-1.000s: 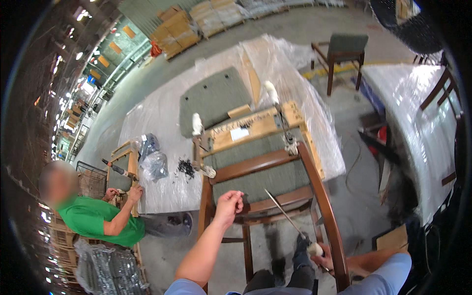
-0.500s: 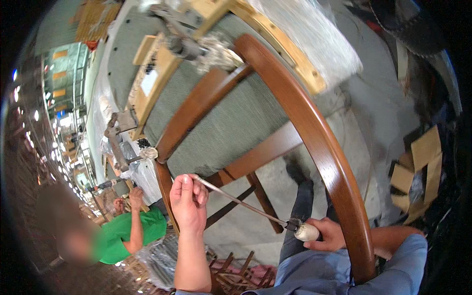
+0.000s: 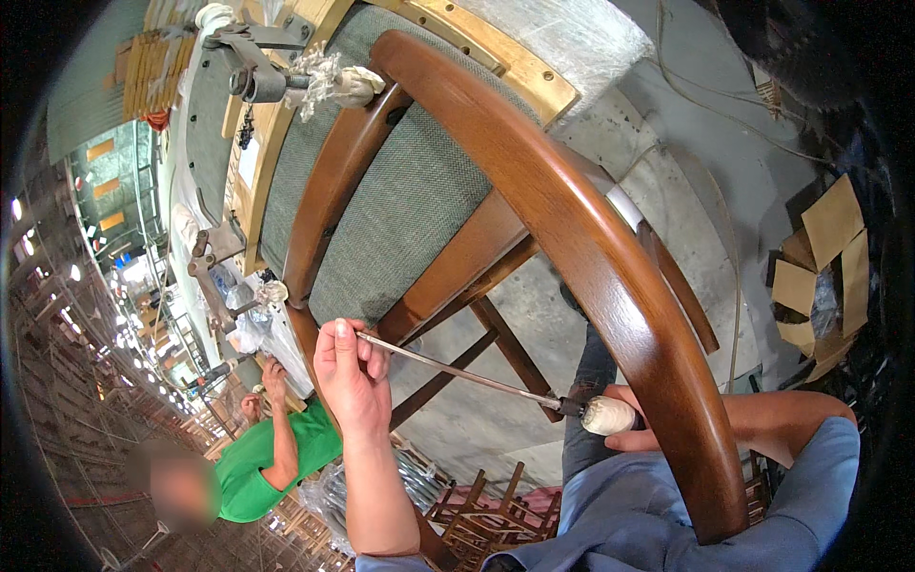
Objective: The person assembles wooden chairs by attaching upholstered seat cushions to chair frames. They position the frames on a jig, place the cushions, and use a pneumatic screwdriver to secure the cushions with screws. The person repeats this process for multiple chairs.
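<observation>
Head view: a worker's left hand (image 3: 351, 374) pinches the far tip of a long, thin metal file (image 3: 457, 372), fingers closed around it, while the right hand (image 3: 637, 426) grips the tool's pale wrapped handle (image 3: 608, 416), partly hidden behind the curved top rail (image 3: 591, 248) of a dark-stained wooden chair (image 3: 448, 276). The file lies slantwise near the left edge of the chair's frame, just below the grey-green upholstered seat (image 3: 381, 205); whether its tip touches the wood cannot be told. The chair sits tipped on a plastic-wrapped table (image 3: 581, 38), held by clamps (image 3: 253, 76) at the far side. The stain looks even and glossy along the rail, suggesting the frame is largely finished and only touch-up filing remains; how much is left is not visible. At lower left, a co-worker in a green shirt (image 3: 257, 467) bends over separate work. Flattened cardboard (image 3: 824, 257) lies on the concrete floor at right.
</observation>
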`<state>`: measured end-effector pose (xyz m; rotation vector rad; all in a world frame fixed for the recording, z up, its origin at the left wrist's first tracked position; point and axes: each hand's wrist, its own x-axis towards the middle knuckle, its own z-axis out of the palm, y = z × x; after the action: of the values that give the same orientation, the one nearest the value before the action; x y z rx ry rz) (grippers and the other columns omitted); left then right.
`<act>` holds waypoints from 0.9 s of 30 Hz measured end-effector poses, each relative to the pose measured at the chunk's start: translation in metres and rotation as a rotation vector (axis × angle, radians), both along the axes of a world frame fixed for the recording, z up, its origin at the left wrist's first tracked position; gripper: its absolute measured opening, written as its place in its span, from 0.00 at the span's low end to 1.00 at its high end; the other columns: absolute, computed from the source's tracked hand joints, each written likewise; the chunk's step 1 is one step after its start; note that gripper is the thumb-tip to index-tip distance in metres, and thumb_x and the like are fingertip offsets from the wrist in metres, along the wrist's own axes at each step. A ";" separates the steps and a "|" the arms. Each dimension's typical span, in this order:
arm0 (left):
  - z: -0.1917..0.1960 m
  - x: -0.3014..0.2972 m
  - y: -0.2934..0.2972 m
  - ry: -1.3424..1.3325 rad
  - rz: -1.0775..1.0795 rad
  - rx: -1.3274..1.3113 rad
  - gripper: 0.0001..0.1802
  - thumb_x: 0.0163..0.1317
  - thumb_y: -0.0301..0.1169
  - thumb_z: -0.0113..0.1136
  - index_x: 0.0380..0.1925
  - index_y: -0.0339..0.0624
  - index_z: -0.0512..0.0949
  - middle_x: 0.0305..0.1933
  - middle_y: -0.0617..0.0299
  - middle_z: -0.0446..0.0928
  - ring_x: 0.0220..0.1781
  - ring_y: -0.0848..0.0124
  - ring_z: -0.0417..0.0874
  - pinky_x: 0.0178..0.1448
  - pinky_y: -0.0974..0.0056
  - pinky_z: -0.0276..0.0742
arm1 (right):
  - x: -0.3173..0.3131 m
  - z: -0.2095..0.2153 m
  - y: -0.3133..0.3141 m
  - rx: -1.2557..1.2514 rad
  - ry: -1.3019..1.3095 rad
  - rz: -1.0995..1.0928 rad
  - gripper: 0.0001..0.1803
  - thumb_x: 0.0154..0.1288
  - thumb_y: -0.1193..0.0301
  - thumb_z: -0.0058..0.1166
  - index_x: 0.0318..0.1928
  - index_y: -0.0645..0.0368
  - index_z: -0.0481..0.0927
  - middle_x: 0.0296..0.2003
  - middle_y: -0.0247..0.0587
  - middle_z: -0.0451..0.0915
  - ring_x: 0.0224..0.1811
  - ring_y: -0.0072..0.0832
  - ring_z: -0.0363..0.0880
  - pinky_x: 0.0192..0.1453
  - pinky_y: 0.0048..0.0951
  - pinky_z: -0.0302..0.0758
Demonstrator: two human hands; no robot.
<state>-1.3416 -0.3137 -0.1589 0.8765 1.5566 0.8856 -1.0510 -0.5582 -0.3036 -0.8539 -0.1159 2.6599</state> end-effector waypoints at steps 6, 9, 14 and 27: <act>0.006 -0.003 -0.003 -0.089 -0.001 -0.018 0.12 0.77 0.37 0.55 0.38 0.40 0.75 0.23 0.68 0.68 0.19 0.78 0.64 0.23 0.73 0.57 | 0.033 0.027 0.040 0.249 0.024 0.074 0.23 0.66 0.57 0.66 0.51 0.60 0.76 0.36 0.33 0.78 0.38 0.25 0.75 0.44 0.27 0.72; 0.005 0.005 0.001 -0.069 -0.061 -0.032 0.12 0.77 0.38 0.54 0.39 0.41 0.75 0.23 0.70 0.67 0.18 0.80 0.62 0.22 0.74 0.55 | 0.029 0.021 0.036 0.489 -0.047 -0.046 0.22 0.68 0.58 0.65 0.51 0.61 0.77 0.36 0.32 0.79 0.36 0.21 0.76 0.40 0.26 0.73; 0.003 0.000 0.001 -0.163 -0.042 -0.086 0.12 0.77 0.37 0.54 0.39 0.39 0.76 0.23 0.68 0.68 0.19 0.79 0.64 0.24 0.73 0.58 | 0.035 0.022 0.056 0.249 0.073 0.072 0.20 0.69 0.61 0.63 0.50 0.63 0.76 0.31 0.34 0.79 0.31 0.21 0.78 0.34 0.26 0.74; 0.004 0.012 -0.007 -0.094 -0.134 -0.147 0.13 0.76 0.36 0.56 0.44 0.35 0.78 0.22 0.70 0.65 0.21 0.81 0.61 0.24 0.73 0.56 | 0.049 0.060 0.057 0.163 -0.113 -0.126 0.28 0.64 0.48 0.60 0.45 0.61 0.70 0.26 0.40 0.79 0.22 0.23 0.77 0.18 0.24 0.71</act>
<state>-1.3296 -0.3203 -0.1547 0.8119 1.4451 0.6978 -1.0017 -0.5014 -0.2439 -0.9261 -0.2925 2.4473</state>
